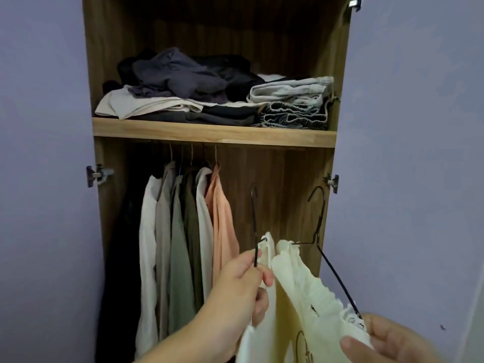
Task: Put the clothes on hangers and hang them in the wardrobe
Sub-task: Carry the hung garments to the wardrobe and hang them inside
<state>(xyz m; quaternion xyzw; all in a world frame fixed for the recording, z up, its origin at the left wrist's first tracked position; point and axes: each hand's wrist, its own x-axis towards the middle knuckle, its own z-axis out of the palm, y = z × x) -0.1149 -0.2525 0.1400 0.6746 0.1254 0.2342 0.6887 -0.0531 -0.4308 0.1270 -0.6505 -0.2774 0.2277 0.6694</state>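
I stand before an open wooden wardrobe. My left hand pinches the stem of a black wire hanger that carries a white garment. My right hand, at the lower right, pinches the lacy shoulder of a cream garment that hangs on a second black hanger. Both hooks point up, below the rail and to the right of the hung clothes. The rail itself is hidden under the shelf.
A wooden shelf holds piles of folded dark, beige and grey clothes. Several garments hang at the left of the lower section, the rightmost one peach. Lilac walls flank the wardrobe. Door hinges stick out at both sides.
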